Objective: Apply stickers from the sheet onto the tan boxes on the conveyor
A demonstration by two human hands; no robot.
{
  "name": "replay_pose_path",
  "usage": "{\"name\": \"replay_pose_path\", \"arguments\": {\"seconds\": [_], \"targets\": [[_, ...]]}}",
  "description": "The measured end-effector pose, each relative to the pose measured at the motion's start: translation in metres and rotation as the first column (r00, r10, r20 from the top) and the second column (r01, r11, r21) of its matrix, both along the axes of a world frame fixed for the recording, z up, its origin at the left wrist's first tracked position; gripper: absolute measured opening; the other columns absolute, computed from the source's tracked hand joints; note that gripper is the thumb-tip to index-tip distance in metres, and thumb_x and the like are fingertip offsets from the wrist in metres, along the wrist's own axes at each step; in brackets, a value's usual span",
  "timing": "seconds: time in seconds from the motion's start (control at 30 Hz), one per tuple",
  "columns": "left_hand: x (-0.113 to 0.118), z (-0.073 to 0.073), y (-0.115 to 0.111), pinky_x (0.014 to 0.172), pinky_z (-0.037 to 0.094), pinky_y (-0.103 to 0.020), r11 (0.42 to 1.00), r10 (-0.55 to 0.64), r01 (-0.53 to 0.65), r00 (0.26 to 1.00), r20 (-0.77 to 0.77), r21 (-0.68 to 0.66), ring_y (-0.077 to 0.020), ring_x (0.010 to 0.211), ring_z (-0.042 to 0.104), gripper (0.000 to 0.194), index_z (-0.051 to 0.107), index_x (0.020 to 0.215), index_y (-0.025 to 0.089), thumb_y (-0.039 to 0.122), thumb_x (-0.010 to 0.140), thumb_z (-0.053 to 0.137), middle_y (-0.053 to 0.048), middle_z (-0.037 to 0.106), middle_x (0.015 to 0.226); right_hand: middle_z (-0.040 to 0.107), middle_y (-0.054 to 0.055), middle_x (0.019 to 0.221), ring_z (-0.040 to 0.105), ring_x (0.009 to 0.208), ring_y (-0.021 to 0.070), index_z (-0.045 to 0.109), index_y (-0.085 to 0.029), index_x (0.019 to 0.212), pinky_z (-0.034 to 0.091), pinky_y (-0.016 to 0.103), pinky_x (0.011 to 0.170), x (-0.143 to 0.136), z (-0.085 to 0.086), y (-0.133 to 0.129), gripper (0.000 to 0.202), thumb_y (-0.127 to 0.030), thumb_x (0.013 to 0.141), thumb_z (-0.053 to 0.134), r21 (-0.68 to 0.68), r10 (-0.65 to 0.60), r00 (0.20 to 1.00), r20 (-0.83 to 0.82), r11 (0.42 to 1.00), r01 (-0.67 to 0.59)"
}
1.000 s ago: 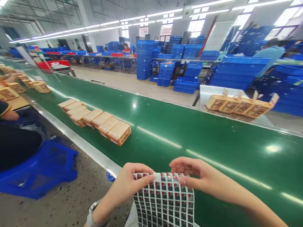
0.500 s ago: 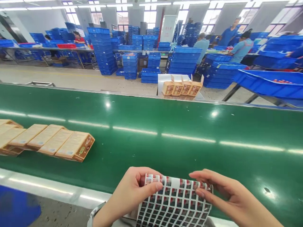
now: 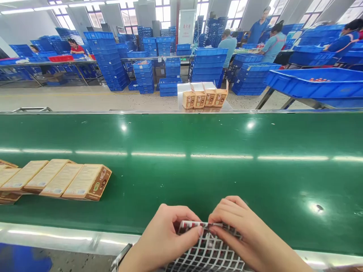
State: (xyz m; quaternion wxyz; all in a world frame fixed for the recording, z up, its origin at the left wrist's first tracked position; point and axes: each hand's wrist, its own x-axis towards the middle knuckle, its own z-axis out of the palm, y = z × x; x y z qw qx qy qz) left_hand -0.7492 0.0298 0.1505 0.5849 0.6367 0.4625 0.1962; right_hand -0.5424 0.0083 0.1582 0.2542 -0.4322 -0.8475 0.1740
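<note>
At the near edge of the green belt, both hands pinch the upper edge of a sheet of small dark and red stickers (image 3: 210,253) with a white grid. My left hand (image 3: 170,238) holds its left part, thumb in front and fingers behind. Close beside it, my right hand (image 3: 241,230) grips the same edge near the middle. The sheet's top is bent over and its lower part curves down out of view. Flattened tan and brown cartons (image 3: 82,181) lie overlapping on the belt at the left.
Across the green belt (image 3: 176,132), several upright small boxes (image 3: 204,99) stand on a metal ledge. Beyond are stacks of blue crates (image 3: 106,60), a blue tray (image 3: 312,83) at the right, and people at work tables.
My right hand has moved left along the sheet's upper edge, close to my left hand. The sheet's top has bent over. The head view has shifted slightly and levelled.
</note>
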Motion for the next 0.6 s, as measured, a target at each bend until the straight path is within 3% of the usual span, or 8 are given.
{"name": "replay_pose_path", "arguments": {"seconds": [0.1,0.2,0.33,0.47,0.6], "targets": [[-0.002,-0.001,-0.001,0.053,0.036,-0.022,0.999,-0.03,0.031,0.997,-0.078,0.013,-0.0122,0.056,0.051,0.019,0.08,0.085,0.018,0.029,0.082,0.065,-0.001,0.073,0.068,0.067,-0.005,0.069,0.063,0.065,0.0131,0.058,-0.024,0.081,0.052,0.029,0.071,0.003,-0.001,0.003,0.021,-0.012,0.096,0.051,-0.005,0.07,0.997,0.014,0.998,-0.07],[-0.004,-0.002,-0.002,0.068,0.043,-0.024,0.997,-0.038,0.045,0.994,-0.1,0.062,-0.0149,0.066,0.06,0.022,0.081,0.084,0.021,0.033,0.087,0.063,0.0,0.078,0.078,0.067,-0.005,0.069,0.063,0.064,0.013,0.058,-0.024,0.082,0.052,0.032,0.077,0.004,-0.003,0.003,0.02,-0.01,0.094,0.052,-0.046,0.09,0.996,-0.001,0.995,-0.09],[-0.003,-0.002,-0.001,0.075,0.044,-0.026,0.995,-0.042,0.052,0.992,-0.117,0.081,-0.0169,0.069,0.064,0.025,0.081,0.084,0.023,0.036,0.09,0.06,0.001,0.079,0.079,0.072,-0.002,0.079,0.068,0.072,0.0154,0.061,-0.026,0.091,0.051,0.04,0.091,0.007,-0.011,-0.001,0.012,-0.016,0.094,0.055,-0.051,-0.024,1.0,-0.013,0.998,0.023],[-0.001,-0.002,0.0,0.083,0.042,-0.029,0.993,-0.043,0.064,0.977,-0.21,0.095,-0.0179,0.07,0.061,0.024,0.079,0.081,0.024,0.037,0.089,0.06,0.002,0.078,0.078,0.075,0.003,0.096,0.071,0.087,0.0191,0.062,-0.027,0.101,0.046,0.047,0.102,0.009,-0.018,-0.008,0.011,-0.022,0.094,0.056,0.104,-0.147,0.989,-0.005,0.984,0.147],[0.001,-0.003,-0.001,0.074,0.042,-0.027,0.993,-0.057,0.077,0.975,-0.213,0.085,-0.0169,0.067,0.057,0.028,0.077,0.079,0.023,0.04,0.09,0.058,0.001,0.074,0.072,0.075,0.001,0.096,0.071,0.095,0.0182,0.062,-0.026,0.093,0.034,0.046,0.113,0.002,-0.021,-0.015,0.017,-0.014,0.096,0.051,0.281,-0.198,0.98,-0.017,0.94,0.194]]}}
